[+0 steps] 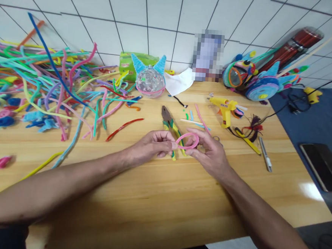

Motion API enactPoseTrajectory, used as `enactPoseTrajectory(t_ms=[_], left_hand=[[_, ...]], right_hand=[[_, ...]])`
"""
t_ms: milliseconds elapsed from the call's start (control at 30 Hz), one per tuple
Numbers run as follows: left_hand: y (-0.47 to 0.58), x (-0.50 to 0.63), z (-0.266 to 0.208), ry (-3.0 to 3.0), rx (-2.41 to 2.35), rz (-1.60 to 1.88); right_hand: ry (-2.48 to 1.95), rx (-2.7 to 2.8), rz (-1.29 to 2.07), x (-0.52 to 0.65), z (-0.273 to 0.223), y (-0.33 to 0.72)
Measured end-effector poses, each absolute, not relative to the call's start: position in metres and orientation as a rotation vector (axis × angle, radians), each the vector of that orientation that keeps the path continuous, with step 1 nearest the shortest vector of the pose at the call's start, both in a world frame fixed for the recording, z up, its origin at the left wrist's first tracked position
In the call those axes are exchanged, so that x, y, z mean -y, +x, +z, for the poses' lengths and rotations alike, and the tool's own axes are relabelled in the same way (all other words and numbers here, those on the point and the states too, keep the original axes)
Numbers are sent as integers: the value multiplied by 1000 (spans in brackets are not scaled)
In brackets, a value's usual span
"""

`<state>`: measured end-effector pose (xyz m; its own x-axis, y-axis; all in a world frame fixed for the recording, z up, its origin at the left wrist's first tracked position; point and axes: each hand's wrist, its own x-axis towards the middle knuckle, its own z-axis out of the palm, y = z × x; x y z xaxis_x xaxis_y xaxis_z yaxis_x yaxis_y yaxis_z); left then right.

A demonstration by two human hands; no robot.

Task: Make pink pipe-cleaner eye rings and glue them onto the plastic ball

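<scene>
A pink pipe cleaner (187,146) is bent into a rounded loop between my two hands. My left hand (155,144) pinches the loop's left end between thumb and fingers. On the other side, my right hand (209,150) holds the loop's right edge with thumb and fingertips. Just behind and below the loop lie pliers (167,118) with green-and-yellow handles, partly covered by my hands. Short pipe cleaner pieces and a straight pink strand (201,115) rest beyond my right hand.
A tangled heap of coloured pipe cleaners (58,82) covers the left side. A clear ball with blue horns (150,79) stands near the tiled wall. To the right are a yellow glue gun (225,110), a utility knife (265,155), a red thermos (292,46) and a phone (322,165).
</scene>
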<state>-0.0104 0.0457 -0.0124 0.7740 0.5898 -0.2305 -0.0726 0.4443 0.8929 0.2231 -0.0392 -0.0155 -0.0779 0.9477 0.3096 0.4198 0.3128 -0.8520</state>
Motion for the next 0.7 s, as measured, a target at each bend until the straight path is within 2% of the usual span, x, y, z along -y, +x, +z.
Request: enactPoseTrajectory(t_ms=[700], left_hand=[[-11,-46,-14,1073,-574,453]], right_hand=[[-1235,1743,598,37,-12,225]])
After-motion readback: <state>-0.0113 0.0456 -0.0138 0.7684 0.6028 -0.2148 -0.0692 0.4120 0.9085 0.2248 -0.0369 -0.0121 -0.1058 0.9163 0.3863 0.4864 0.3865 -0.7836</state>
